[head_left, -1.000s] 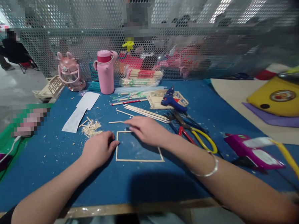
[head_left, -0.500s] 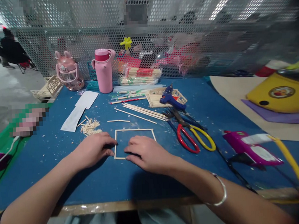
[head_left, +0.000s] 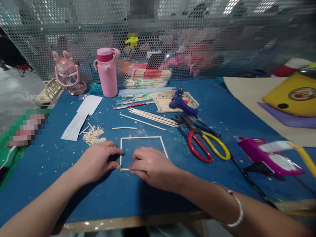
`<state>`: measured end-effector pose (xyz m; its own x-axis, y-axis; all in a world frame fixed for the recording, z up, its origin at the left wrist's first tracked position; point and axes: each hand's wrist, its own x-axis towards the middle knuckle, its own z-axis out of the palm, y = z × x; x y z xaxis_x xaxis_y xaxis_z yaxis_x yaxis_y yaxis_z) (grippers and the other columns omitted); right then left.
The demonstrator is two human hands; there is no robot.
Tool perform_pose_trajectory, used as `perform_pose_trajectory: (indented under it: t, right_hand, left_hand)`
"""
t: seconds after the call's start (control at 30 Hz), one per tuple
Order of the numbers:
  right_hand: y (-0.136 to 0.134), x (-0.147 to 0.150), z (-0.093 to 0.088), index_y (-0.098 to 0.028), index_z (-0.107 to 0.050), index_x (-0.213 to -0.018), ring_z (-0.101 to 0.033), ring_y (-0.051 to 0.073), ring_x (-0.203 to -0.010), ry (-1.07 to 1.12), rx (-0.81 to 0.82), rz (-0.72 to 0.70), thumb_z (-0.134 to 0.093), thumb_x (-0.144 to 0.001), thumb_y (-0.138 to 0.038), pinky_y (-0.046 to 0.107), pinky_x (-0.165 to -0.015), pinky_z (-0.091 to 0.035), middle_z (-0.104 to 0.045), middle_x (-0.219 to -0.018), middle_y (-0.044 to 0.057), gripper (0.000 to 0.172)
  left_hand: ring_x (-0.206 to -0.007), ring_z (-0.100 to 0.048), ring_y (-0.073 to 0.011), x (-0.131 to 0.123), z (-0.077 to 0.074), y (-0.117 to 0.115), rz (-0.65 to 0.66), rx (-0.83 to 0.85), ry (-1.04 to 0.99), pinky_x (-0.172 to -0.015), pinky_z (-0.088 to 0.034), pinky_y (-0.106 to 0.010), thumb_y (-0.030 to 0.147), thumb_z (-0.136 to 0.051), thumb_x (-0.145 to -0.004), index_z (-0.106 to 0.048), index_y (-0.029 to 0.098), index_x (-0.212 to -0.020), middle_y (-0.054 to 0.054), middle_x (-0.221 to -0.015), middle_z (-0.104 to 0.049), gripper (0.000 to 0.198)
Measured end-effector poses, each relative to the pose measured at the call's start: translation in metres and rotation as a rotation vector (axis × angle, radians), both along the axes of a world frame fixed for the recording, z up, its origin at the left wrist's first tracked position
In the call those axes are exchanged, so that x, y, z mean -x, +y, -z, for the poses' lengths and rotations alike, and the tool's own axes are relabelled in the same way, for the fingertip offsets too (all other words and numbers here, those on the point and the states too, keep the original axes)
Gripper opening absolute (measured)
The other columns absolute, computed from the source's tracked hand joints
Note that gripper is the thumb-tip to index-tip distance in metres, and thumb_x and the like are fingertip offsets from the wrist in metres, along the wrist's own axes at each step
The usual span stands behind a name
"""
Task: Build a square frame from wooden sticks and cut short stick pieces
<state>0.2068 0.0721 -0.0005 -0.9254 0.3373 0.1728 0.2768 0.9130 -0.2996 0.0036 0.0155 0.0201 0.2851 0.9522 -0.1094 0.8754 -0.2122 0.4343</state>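
Note:
A rectangle of thin wooden sticks (head_left: pixel 141 137) lies flat on the blue tabletop. At its left side is my left hand (head_left: pixel 100 158), index finger and thumb closed against the left stick near the lower corner. My right hand (head_left: pixel 152 168) reaches across the lower right part of the rectangle and pinches the near stick between thumb and fingers. That hand hides the lower right corner. A pile of wood shavings (head_left: pixel 93 135) sits just beyond my left hand. Beyond the rectangle are a short bent stick (head_left: pixel 124 127) and several long sticks (head_left: pixel 152 117).
Scissors (head_left: pixel 201 144) with red and yellow handles lie to the right, near a blue glue gun (head_left: pixel 182 103) and a purple device (head_left: pixel 271 156). A pink flask (head_left: pixel 108 75) and a clear bottle (head_left: pixel 69 75) stand at the back before a perforated metal screen (head_left: pixel 85 41).
My right hand has slid slightly left along the near stick, closer to the lower left corner. My left hand stays at the left stick. The view has shifted slightly.

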Motion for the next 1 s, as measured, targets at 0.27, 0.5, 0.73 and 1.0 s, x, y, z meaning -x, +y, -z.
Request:
perform_pose_trajectory:
  t: [0.27,0.5,0.73,1.0]
  right_hand:
    - [-0.006,0.003,-0.002,-0.02,-0.07,-0.079,-0.05,0.015,-0.074,-0.012,0.01,0.037,-0.057,-0.081,-0.022,0.028,-0.066,-0.036,-0.06,-0.078,0.003,0.013]
    - [0.026,-0.024,-0.028,-0.019,-0.058,-0.098,-0.057,0.012,-0.081,0.631,0.21,0.33,-0.047,-0.085,-0.014,0.025,-0.073,-0.045,-0.063,-0.087,0.003,0.018]
    - [0.069,-0.056,-0.046,-0.019,-0.051,-0.07,-0.051,0.007,-0.045,1.113,0.382,0.728,-0.061,-0.074,-0.022,0.02,-0.046,-0.041,-0.056,-0.055,-0.005,0.011]
    - [0.051,-0.049,-0.039,-0.017,-0.052,-0.06,-0.044,0.006,-0.036,1.032,0.351,0.702,-0.071,-0.067,-0.028,0.018,-0.037,-0.034,-0.051,-0.043,-0.007,0.023]
  left_hand:
    - [-0.089,-0.057,-0.0194,0.0,0.003,-0.001,-0.01,0.014,-0.013,-0.078,-0.044,-0.03,0.033,-0.059,-0.08,-0.062,0.024,-0.106,-0.004,-0.098,-0.06,0.028]
    - [-0.092,-0.056,-0.0196,0.001,-0.001,-0.001,0.019,0.034,-0.037,-0.079,-0.044,-0.031,0.039,-0.056,-0.081,-0.06,0.023,-0.11,-0.006,-0.103,-0.059,0.034]
    - [-0.088,-0.057,-0.0186,0.004,-0.007,-0.004,-0.005,0.084,-0.071,-0.079,-0.045,-0.032,0.038,-0.052,-0.082,-0.058,0.022,-0.112,-0.005,-0.103,-0.06,0.035]
    - [-0.089,-0.056,-0.0192,0.002,-0.006,-0.003,-0.008,0.055,-0.049,-0.078,-0.045,-0.03,0.042,-0.061,-0.075,-0.062,0.022,-0.102,-0.004,-0.1,-0.061,0.034]
